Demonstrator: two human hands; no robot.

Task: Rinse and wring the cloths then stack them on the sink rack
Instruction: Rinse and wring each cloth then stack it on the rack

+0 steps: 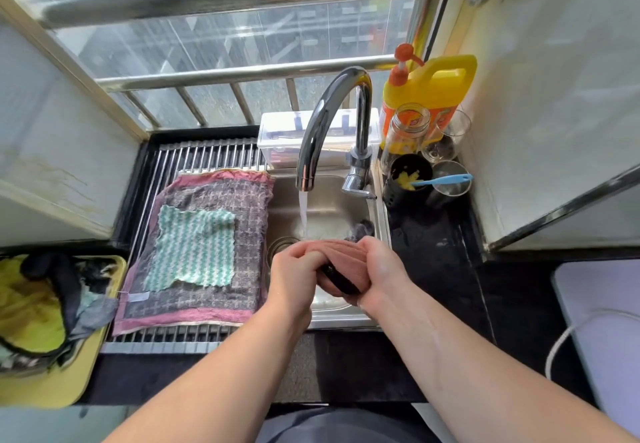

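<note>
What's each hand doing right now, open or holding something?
Left hand: fingers curled, gripping the rolled pink cloth.
Right hand: fingers curled, gripping the other end of the same cloth.

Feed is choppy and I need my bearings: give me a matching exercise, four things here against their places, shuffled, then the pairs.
1 green-and-white cloth
2 pink cloth
3 yellow cloth
4 blue brush

A in left hand and right hand, under the tap
B on the tray
C on the checked towel on the rack
D in the black cup beside the sink

Pairs: 1-C, 2-A, 3-B, 4-D
</note>
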